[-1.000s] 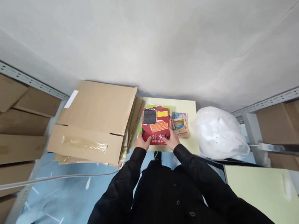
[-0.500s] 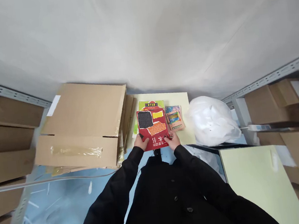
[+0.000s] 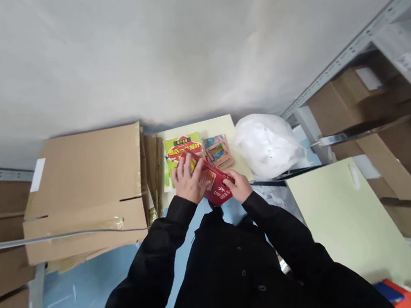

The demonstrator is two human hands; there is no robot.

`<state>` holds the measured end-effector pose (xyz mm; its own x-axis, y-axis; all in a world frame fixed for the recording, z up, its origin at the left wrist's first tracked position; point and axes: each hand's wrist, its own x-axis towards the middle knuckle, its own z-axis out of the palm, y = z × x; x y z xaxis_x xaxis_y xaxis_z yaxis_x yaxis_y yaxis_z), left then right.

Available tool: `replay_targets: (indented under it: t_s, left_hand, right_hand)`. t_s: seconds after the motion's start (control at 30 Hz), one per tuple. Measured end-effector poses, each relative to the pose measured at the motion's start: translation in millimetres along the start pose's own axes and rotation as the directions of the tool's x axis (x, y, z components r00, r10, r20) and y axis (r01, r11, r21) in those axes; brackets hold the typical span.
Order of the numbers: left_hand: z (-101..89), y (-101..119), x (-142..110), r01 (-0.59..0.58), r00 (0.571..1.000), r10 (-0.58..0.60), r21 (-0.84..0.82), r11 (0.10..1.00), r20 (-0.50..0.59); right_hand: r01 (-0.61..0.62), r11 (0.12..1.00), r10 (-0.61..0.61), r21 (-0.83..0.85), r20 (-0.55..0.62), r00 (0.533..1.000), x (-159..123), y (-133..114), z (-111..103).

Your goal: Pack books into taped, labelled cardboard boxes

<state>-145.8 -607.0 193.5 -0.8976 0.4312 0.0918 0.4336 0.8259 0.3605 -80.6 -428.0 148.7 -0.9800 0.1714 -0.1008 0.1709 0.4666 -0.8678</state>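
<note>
Left hand (image 3: 189,180): back up, fingers spread and slightly bent. Right hand (image 3: 240,185): beside it, thumb and fingers curled inward. Both forearms, black-sleeved, extend from behind the hands and converge toward them.

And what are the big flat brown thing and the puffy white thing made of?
The big flat brown box looks like dull cardboard: it has cut slots and shiny tape on it. The puffy white bag seems to be thin, see-through plastic, because it's shiny and wrinkly. The white stuff inside might be plastic or paper; I can't tell.
</note>
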Motion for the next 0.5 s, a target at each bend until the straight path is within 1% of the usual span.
replay_targets:
  t_s: [0.03, 0.07, 0.13, 0.2, 0.27, 0.33, 0.4, 0.43, 0.47, 0.5]
  left_hand:
    - [-2.4, 15, 5, -0.112, 0.992, 0.113, -0.016, 0.994, 0.052]
    - [-3.0, 30, 9, -0.211, 0.971, 0.214, -0.04, 0.977, 0.11]
    - [0.6, 62, 11, -0.352, 0.907, 0.363, -0.089, 0.932, 0.215]
    - [9.2, 95, 7, -0.427, 0.856, 0.441, -0.113, 0.897, 0.269]
    - [21.4, 131, -3, -0.478, 0.822, 0.495, -0.132, 0.869, 0.283]
    - [36.0, 167, -15, -0.513, 0.794, 0.54, -0.169, 0.842, 0.279]
    - [51.9, 204, -27, -0.525, 0.784, 0.565, -0.211, 0.825, 0.258]
    - [59.8, 221, -34, -0.525, 0.784, 0.572, -0.234, 0.818, 0.24]
    - [67.5, 238, -39, -0.527, 0.785, 0.58, -0.259, 0.81, 0.218]
    - [74.9, 255, -45, -0.529, 0.782, 0.591, -0.29, 0.798, 0.198]
  right_hand:
    - [0.063, 0.993, -0.062, -0.099, 0.006, 0.998, -10, -7, -17]
    - [0.116, 0.975, -0.115, -0.188, 0.017, 0.993, -21, -12, -34]
    - [0.184, 0.93, -0.183, -0.317, 0.034, 0.983, -47, -16, -69]
    - [0.209, 0.895, -0.215, -0.393, 0.031, 0.976, -76, -11, -102]
    - [0.209, 0.873, -0.235, -0.44, -0.005, 0.972, -106, 1, -132]
    - [0.173, 0.866, -0.244, -0.469, -0.094, 0.965, -138, 16, -159]
    - [0.102, 0.873, -0.239, -0.477, -0.237, 0.942, -171, 32, -181]
    - [0.058, 0.879, -0.236, -0.474, -0.324, 0.916, -187, 39, -191]
    - [0.014, 0.884, -0.234, -0.467, -0.417, 0.878, -203, 45, -199]
    - [-0.033, 0.889, -0.233, -0.457, -0.513, 0.826, -219, 52, -207]
